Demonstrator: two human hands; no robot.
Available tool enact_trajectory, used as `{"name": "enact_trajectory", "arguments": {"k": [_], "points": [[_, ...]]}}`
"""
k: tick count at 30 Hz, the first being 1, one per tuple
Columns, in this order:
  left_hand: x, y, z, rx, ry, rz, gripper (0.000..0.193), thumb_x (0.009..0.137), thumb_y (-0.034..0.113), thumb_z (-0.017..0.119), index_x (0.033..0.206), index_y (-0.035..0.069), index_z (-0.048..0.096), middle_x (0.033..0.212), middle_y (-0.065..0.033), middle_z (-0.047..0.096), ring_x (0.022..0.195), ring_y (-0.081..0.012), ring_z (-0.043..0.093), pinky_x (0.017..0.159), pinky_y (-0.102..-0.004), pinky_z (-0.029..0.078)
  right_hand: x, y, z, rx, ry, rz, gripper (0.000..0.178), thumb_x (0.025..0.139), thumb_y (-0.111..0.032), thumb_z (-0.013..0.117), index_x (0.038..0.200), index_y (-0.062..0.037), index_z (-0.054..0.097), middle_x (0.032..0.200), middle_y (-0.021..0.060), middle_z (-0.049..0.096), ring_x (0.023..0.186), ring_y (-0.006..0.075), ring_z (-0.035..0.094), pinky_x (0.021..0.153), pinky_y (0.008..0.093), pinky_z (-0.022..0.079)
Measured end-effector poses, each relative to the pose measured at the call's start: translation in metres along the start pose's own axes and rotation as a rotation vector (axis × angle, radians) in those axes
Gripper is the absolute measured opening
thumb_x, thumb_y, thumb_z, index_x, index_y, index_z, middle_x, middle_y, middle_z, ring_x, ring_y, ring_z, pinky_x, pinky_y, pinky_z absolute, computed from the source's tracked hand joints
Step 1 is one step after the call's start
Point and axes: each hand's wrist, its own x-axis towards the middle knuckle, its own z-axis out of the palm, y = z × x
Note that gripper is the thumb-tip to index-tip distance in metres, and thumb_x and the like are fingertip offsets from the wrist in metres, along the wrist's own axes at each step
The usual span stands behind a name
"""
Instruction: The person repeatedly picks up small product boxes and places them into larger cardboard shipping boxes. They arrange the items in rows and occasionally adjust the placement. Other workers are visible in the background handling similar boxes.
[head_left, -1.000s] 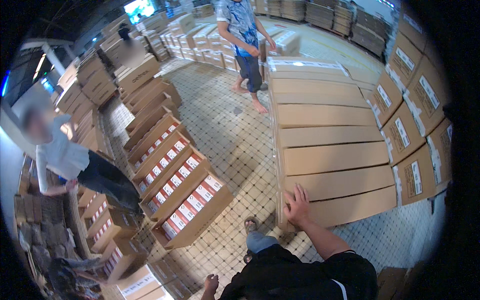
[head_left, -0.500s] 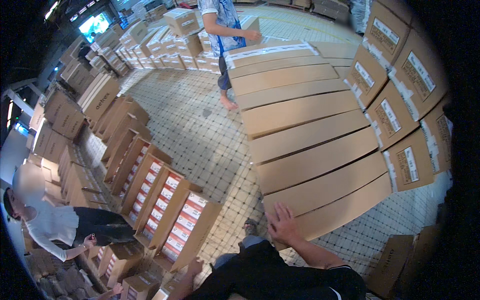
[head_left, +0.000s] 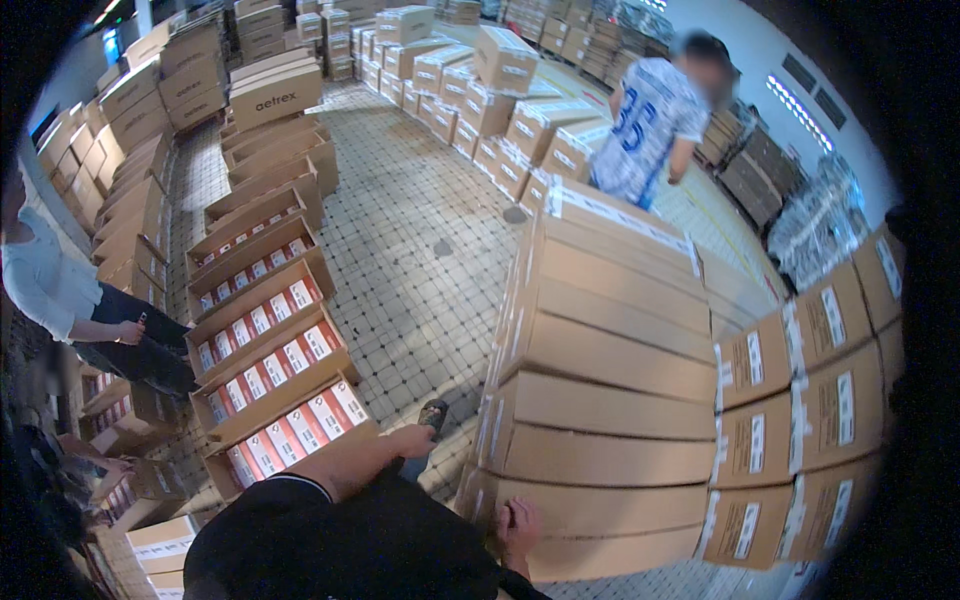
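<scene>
My right hand rests on top of the nearest carton in a long row of closed brown cartons. Its fingers are slightly bent against the cardboard, with nothing held in them. My left forearm reaches forward past my leg. The left hand is just above my shoe, and its fingers do not show clearly. Left of that arm stand open brown cartons in a row, packed with red and white boxes.
Taped, labelled cartons are stacked at the right. A person in a blue and white shirt stands beyond the row. Another in a white top stands at the left. A third person's hand is at lower left. Tiled floor runs between the rows.
My view has turned, so the carton row now runs more straight ahead. My left arm has swung forward. The right hand's fingers, spread before, are more bent. The person in blue has turned away.
</scene>
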Motion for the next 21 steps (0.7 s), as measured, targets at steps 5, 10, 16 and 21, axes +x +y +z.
{"name": "enact_trajectory", "arguments": {"k": [5,10,16,21], "points": [[0.080,-0.057,-0.050,-0.133,0.225,0.107,0.048,0.088,0.035,0.056,0.126,0.005,0.054,0.114,-0.0234,0.063,0.107,-0.0414,0.060,0.090,-0.0480,0.048,0.124,-0.041,0.021,0.298,0.092,0.232,0.029,0.097,-0.024,0.053,0.105,0.0011,0.065,0.081,0.0117,0.069,0.077,0.0198,0.066,0.071,0.0297,0.052],[0.125,-0.203,-0.123,-0.043,0.078,-0.377,0.037,0.079,0.023,0.057,0.109,0.005,0.068,0.108,-0.0226,0.067,0.103,-0.0387,0.064,0.087,-0.0456,0.051,0.279,-0.079,0.108,0.370,-0.099,0.126,0.029,0.094,-0.027,0.058,0.110,-0.0031,0.066,0.082,0.0114,0.069,0.083,0.0166,0.065,0.078,0.0310,0.051],[0.127,-0.309,-0.280,-0.101,0.278,-0.530,0.045,0.086,0.036,0.054,0.118,0.006,0.063,0.112,-0.0196,0.067,0.106,-0.0389,0.062,0.091,-0.0432,0.050,0.432,-0.064,0.234,-0.034,-0.913,0.019,0.039,0.090,-0.035,0.055,0.113,-0.0044,0.062,0.096,0.0173,0.067,0.085,0.0318,0.065,0.078,0.0442,0.050],[0.114,-0.354,-0.386,-0.567,0.762,-0.657,0.049,0.087,0.039,0.056,0.123,0.006,0.058,0.116,-0.0224,0.064,0.108,-0.0399,0.061,0.096,-0.0443,0.047,0.558,-0.006,0.320,0.141,-0.641,0.333,0.031,0.090,-0.035,0.054,0.103,-0.0078,0.063,0.083,0.0136,0.063,0.071,0.0292,0.061,0.064,0.0436,0.049]]}}
